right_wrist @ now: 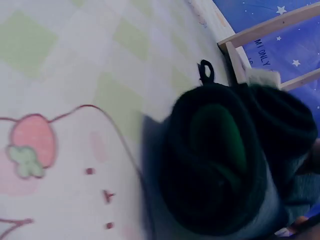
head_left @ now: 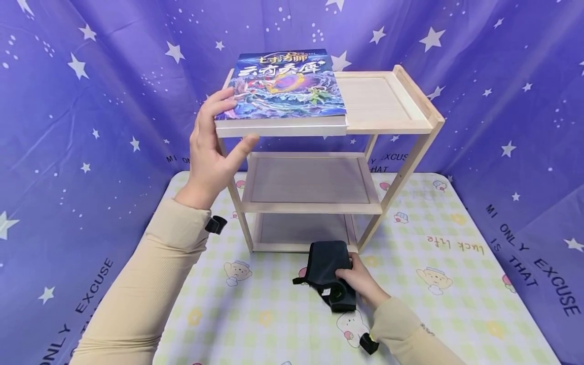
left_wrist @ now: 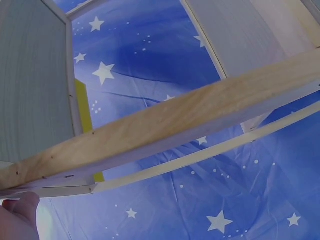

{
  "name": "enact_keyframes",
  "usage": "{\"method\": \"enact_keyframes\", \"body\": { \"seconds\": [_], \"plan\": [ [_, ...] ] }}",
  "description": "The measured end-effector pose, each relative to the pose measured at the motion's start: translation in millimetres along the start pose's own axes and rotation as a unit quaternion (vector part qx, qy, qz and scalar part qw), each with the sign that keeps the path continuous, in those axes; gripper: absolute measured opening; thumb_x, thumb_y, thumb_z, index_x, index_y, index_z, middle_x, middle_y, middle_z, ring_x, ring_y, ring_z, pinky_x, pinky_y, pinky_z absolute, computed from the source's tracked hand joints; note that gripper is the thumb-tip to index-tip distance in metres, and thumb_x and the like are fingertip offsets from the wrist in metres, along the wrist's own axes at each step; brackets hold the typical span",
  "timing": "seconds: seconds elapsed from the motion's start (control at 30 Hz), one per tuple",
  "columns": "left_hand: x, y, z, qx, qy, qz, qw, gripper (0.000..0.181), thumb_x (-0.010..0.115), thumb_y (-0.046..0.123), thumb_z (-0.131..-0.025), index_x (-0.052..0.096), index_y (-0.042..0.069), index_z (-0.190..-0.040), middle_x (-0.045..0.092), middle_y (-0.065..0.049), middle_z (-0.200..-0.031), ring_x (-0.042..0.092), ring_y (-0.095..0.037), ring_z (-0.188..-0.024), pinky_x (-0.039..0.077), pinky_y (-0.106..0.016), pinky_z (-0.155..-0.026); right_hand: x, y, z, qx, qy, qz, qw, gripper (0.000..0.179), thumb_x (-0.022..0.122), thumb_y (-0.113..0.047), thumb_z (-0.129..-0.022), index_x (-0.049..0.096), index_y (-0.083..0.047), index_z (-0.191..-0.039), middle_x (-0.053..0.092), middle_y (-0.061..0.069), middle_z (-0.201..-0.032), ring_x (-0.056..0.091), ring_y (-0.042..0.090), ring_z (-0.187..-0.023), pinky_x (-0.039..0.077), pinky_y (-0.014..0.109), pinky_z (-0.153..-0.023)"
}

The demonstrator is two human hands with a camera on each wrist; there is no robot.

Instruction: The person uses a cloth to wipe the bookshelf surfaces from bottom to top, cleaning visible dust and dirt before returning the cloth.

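Observation:
A thick book with a blue illustrated cover [head_left: 287,88] lies on the left part of the top tier of a light wooden shelf [head_left: 374,99]. At the book's front left corner is my left hand [head_left: 212,144], fingers along its left side and thumb below its front edge. Part of that hand [left_wrist: 20,217] shows beneath the shelf's wooden side in the left wrist view. Low in front of the shelf, my right hand [head_left: 360,279] grips a black fabric item with a small loop [head_left: 328,268]. The right wrist view shows its cuff-like opening, dark green inside.
The shelf's middle tier [head_left: 310,177] and bottom tier [head_left: 301,228] sit below the book. A checked cloth with cartoon prints [head_left: 274,314] covers the table. Purple-blue curtains with white stars [head_left: 137,76] hang behind and at both sides.

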State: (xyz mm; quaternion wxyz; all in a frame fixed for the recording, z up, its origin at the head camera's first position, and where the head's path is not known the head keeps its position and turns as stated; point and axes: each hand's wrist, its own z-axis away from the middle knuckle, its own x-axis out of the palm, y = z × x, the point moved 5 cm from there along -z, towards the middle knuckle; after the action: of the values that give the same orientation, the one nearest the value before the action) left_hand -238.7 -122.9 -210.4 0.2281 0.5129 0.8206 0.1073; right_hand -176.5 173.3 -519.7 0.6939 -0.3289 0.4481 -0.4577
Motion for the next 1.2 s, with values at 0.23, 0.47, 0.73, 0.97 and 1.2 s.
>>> {"method": "enact_keyframes", "body": {
  "seconds": [0.23, 0.47, 0.73, 0.97, 1.2],
  "plan": [
    [-0.3, 2.9, -0.5, 0.012, 0.004, 0.002, 0.9999, 0.072, 0.06, 0.065, -0.088, 0.05, 0.005, -0.127, 0.052, -0.013, -0.144, 0.042, -0.015, -0.14, 0.03, -0.034, -0.117, -10.9, 5.5, 2.3, -0.02, 0.032, 0.088, 0.9954, 0.072, 0.065, -0.012, -0.079, 0.036, 0.008, -0.143, 0.056, 0.026, -0.122, 0.056, 0.034, -0.106, 0.043, 0.041, -0.093],
    [-2.9, 3.0, -1.3, 0.01, -0.021, 0.007, 0.9997, 0.069, 0.062, 0.058, -0.09, 0.05, 0.003, -0.13, 0.048, -0.013, -0.148, 0.037, -0.016, -0.145, 0.027, -0.033, -0.12, -18.3, 6.1, 3.1, -0.035, 0.009, 0.025, 0.999, 0.07, 0.063, -0.005, -0.081, 0.033, 0.01, -0.142, 0.057, 0.025, -0.113, 0.059, 0.019, -0.09, 0.049, 0.028, -0.072],
    [-11.8, 6.6, -3.9, -0.014, -0.074, -0.059, 0.9954, 0.059, 0.073, 0.028, -0.088, 0.049, 0.005, -0.137, 0.044, -0.01, -0.154, 0.03, -0.019, -0.149, 0.021, -0.036, -0.122, -46.0, -13.3, 8.4, -0.045, 0.024, 0.021, 0.9985, 0.062, 0.061, -0.009, -0.092, 0.032, 0.006, -0.144, 0.041, 0.031, -0.142, 0.054, 0.036, -0.114, 0.054, 0.037, -0.08],
    [-18.6, 12.1, -3.0, -0.026, -0.102, -0.101, 0.9893, 0.068, 0.074, 0.029, -0.088, 0.045, 0.007, -0.145, 0.041, -0.007, -0.157, 0.03, -0.02, -0.149, 0.022, -0.038, -0.122, -83.2, -46.9, 25.1, -0.096, 0.063, 0.111, 0.9871, 0.056, 0.059, -0.014, -0.094, 0.037, 0.006, -0.142, 0.039, 0.028, -0.149, 0.045, 0.047, -0.13, 0.047, 0.051, -0.1],
    [-22.7, 15.8, -4.0, -0.047, -0.137, -0.124, 0.9816, 0.078, 0.07, 0.031, -0.091, 0.032, 0.012, -0.155, 0.035, -0.008, -0.16, 0.04, -0.027, -0.139, 0.029, -0.044, -0.118, -118.7, -77.0, 41.0, -0.178, 0.113, 0.16, 0.9644, 0.063, 0.059, -0.017, -0.097, 0.03, 0.009, -0.146, 0.036, 0.034, -0.149, 0.039, 0.054, -0.132, 0.035, 0.063, -0.107]
  ]
}}
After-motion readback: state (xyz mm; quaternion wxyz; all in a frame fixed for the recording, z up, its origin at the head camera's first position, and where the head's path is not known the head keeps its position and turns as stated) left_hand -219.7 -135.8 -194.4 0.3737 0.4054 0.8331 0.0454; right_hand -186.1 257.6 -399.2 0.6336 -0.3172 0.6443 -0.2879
